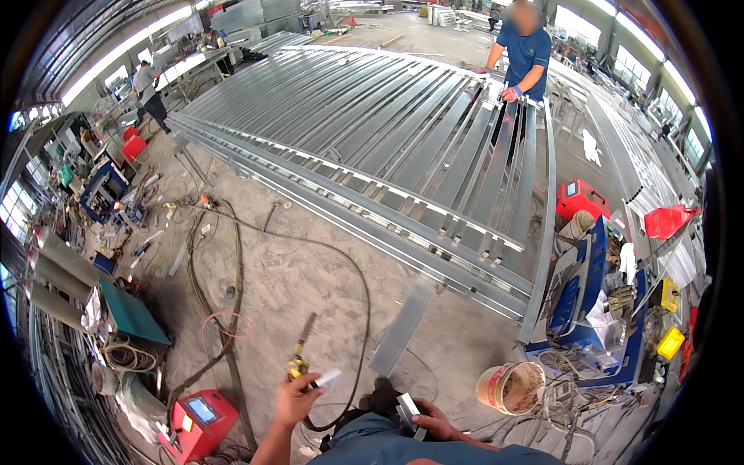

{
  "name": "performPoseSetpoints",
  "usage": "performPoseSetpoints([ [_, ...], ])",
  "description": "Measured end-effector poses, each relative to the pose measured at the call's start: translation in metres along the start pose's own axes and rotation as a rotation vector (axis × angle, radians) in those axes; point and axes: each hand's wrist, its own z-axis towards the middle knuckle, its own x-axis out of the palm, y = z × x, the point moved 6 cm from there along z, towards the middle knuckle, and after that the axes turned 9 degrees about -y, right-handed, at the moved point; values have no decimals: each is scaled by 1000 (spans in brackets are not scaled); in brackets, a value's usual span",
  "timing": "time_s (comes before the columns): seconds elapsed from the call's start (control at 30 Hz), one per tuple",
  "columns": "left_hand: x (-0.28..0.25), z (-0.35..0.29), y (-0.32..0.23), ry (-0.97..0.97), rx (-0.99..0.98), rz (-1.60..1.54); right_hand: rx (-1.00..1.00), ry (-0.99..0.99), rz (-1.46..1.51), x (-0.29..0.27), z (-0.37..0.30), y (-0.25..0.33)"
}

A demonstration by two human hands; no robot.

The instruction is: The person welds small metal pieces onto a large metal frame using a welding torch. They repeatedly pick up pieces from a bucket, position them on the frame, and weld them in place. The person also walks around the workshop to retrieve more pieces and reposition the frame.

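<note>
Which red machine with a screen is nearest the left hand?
The lower left red machine; the other red machine, right of the metal frame, is farther from the left hand.

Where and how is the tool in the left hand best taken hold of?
Probably the tool is best gripped by its near end, below the brass-coloured fitting, from the person's own side, where the left hand holds it: the slim nozzle points away from the person.

Your right hand [437,423] covers part of the metal profile [406,409]; the lower edge crops your left forearm [273,443]; the nearest co-worker's face [524,15] is blurred.
</note>
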Motion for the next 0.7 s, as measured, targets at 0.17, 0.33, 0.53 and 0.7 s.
performPoseSetpoints([
  [0.17, -56, 116, -49, -151, 321, -14, -63, 147, 89, 46, 74, -3],
  [0.33, -5, 259, -135, 22, 492, 52, -89, -8, 228, 37, 148, -23],
  [0.53, 117, 415, -209, 287, 416, 50, -131, -206, 539, 62, 160, 22],
  [0.7, 214, 507, -216, 486, 318, -88, -332, -407, 785, 67, 170, 60],
])
